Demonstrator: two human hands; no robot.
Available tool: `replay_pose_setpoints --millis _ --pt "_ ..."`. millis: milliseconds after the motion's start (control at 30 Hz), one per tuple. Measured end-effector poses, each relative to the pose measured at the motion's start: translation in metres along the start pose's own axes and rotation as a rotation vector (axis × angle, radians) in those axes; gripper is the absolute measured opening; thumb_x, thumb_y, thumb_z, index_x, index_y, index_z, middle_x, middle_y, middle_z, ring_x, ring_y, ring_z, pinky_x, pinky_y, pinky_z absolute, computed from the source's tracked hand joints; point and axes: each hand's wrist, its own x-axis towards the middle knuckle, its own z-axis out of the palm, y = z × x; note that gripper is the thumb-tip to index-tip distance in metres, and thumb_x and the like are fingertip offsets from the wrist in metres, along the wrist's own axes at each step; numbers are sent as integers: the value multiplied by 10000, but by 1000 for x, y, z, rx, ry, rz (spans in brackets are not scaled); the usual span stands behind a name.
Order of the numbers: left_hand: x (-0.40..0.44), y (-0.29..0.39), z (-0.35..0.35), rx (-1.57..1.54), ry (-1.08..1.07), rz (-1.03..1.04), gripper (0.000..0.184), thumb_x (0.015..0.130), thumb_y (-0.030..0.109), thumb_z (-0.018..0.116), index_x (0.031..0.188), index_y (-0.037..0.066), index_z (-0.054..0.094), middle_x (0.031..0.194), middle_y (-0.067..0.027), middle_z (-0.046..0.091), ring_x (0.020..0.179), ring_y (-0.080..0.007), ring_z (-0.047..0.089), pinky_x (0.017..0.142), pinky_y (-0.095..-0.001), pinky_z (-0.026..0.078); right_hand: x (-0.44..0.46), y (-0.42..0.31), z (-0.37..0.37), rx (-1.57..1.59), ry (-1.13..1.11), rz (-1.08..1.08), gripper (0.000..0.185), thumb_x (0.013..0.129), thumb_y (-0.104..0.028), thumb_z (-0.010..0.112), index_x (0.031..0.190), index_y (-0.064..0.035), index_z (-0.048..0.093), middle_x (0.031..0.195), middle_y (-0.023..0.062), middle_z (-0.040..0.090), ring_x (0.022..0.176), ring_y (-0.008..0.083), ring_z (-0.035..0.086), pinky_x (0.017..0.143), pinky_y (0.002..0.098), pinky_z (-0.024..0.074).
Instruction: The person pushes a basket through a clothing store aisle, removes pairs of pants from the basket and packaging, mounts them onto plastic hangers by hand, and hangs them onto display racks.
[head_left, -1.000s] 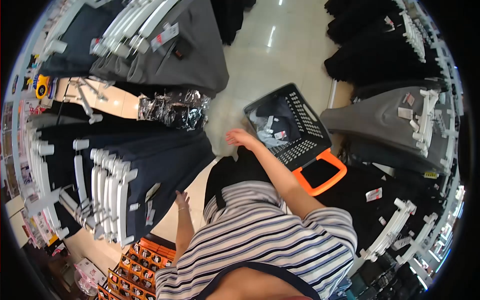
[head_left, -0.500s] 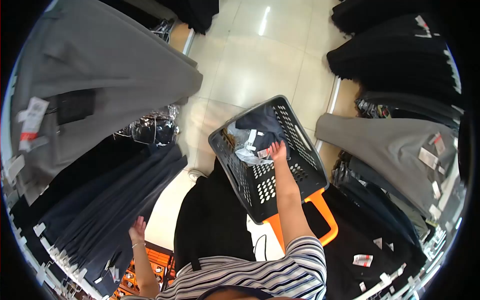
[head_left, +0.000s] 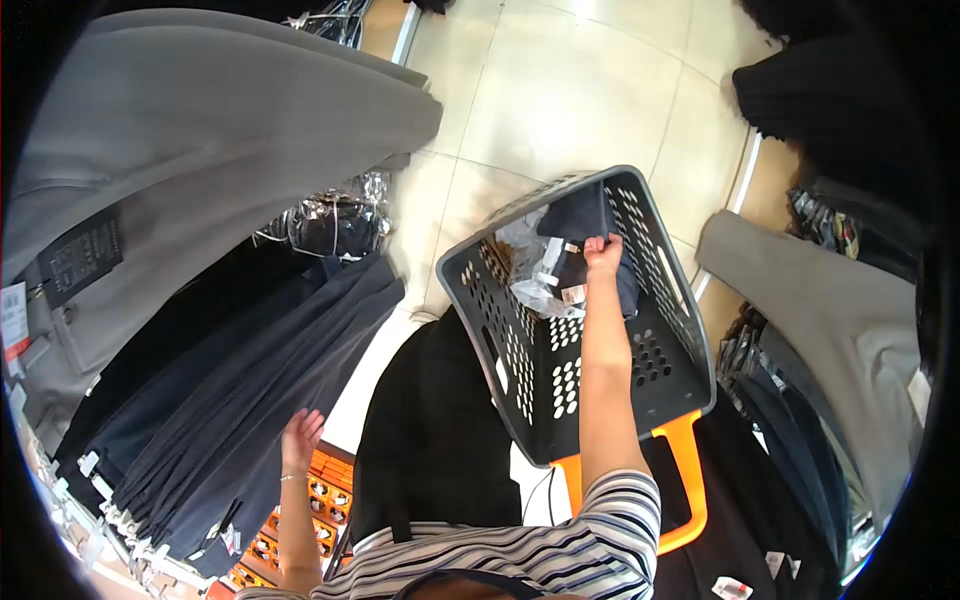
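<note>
My right hand (head_left: 603, 253) is inside the dark grey basket (head_left: 707, 372), its fingers closed on a folded dark navy garment (head_left: 580, 214). Beside the garment in the basket are clear plastic wrapping (head_left: 527, 262) and a white and red tag (head_left: 574, 294). An orange handle (head_left: 684, 470) extends from the basket's near end. My left hand (head_left: 302, 438) is raised at the lower left with its fingers apart and nothing in it, near the hanging dark trousers (head_left: 255, 400).
Large grey trousers (head_left: 220, 120) hang at the upper left, above plastic-wrapped packs (head_left: 340, 225). More grey trousers (head_left: 810, 310) and black clothing hang on the right. Orange boxes (head_left: 325, 500) stand below my left hand. Pale floor tiles (head_left: 560, 90) run between the racks.
My right hand has gone from outside the basket into it and closed on the dark garment. The view has come closer to the basket, which appears larger. My left hand remains open.
</note>
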Motion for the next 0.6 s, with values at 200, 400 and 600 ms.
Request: replay_pose_setpoints --millis 200,400,600 --pt "-39 -11 67 315 -313 64 340 937 260 413 1165 10 452 1091 -179 582 972 -247 592 808 -336 470 -159 -20 -26 18 50 -34 105 743 -247 433 741 -159 491 634 24 509 442 164 344 402 269 261" --pt "-101 3 166 374 -645 20 441 941 341 394 1224 5 426 1130 -188 567 1017 -255 577 846 -357 468 -471 -32 54 -125 -390 -283 322 817 -166 445 1067 8 552 1061 89 600 1012 255 551 915 380 412" --pt "-177 65 282 -188 -1425 -704 711 837 593 449 1192 -22 448 1135 -227 536 1008 -327 564 868 -452 457 -668 -5 88 -843 -1749 -134 106 703 -114 519 686 -14 550 745 139 567 726 335 554 699 393 424"
